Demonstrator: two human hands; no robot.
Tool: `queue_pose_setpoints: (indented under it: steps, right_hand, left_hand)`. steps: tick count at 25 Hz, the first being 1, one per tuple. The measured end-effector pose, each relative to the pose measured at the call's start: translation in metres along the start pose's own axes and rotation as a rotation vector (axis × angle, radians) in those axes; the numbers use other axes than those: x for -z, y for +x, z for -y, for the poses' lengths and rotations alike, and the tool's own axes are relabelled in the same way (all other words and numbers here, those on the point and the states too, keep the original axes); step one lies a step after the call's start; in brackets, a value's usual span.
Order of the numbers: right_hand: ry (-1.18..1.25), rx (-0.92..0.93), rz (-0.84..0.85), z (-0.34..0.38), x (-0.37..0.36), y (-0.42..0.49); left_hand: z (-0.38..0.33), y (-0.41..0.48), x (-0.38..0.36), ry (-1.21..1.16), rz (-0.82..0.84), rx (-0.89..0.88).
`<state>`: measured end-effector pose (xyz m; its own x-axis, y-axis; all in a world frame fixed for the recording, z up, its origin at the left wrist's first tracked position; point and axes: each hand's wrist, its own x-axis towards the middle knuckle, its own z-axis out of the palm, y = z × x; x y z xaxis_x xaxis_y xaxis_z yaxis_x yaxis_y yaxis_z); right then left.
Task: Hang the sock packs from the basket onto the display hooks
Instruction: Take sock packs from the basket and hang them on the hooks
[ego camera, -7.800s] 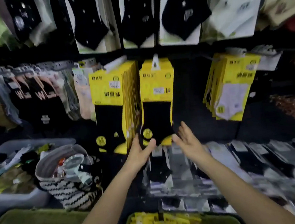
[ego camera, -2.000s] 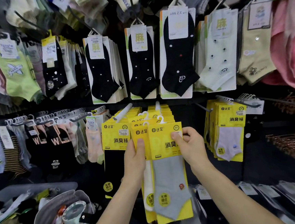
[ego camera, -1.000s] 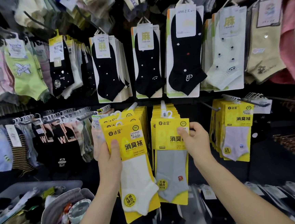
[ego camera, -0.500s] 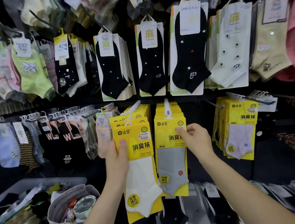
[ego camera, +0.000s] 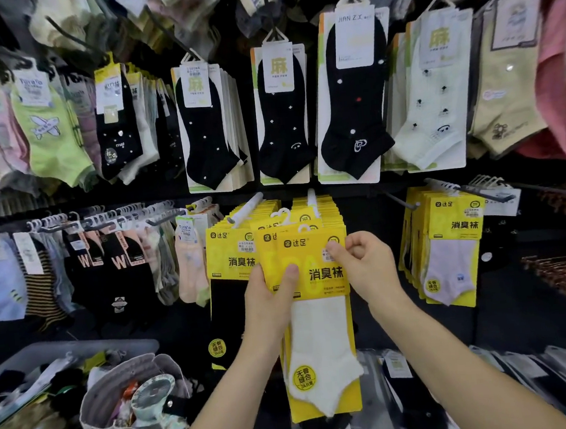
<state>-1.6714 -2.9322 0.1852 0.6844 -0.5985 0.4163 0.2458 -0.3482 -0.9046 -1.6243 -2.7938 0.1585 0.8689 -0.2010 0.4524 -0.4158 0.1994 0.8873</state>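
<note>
Yellow-carded white-sock pack [ego camera: 319,331]: held up in front of the stack on the centre hook [ego camera: 311,197], not yet threaded.
Change: half a second ago it was further left.
Left hand [ego camera: 268,301]: grips its left edge.
Right hand [ego camera: 368,268]: pinches its top corner.
Meaning: probably hung next.

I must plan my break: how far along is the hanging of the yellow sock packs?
Done: yellow packs hang in three rows: the black-sock row, the middle row and the pale-sock row. In hand: the left hand holds a few packs, the white-sock pack in front; the right hand pinches its top corner; none looks hooked yet. Left: unknown, the basket is out of view.
</note>
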Motion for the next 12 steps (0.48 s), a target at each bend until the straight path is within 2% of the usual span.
queue_pose_setpoints:
  steps: [2,4,7,12]
  right_hand:
    - [-0.039,0.009,0.004,0.002,0.004,0.000]
    - [-0.113,0.113,0.007,0.011,0.008,0.003]
    - [-0.373,0.291,0.084,0.029,0.013,0.009]
    - [-0.554,0.304,0.156,0.041,0.013,0.012]
  left_hand:
    - [0.002,-0.001,0.000,0.059,-0.013,-0.023]
    - [0.003,-0.001,0.000,0.067,-0.009,-0.032]
    - [0.005,-0.002,0.001,0.074,0.029,-0.031]
    - [0.009,-0.003,0.000,0.112,0.084,-0.029]
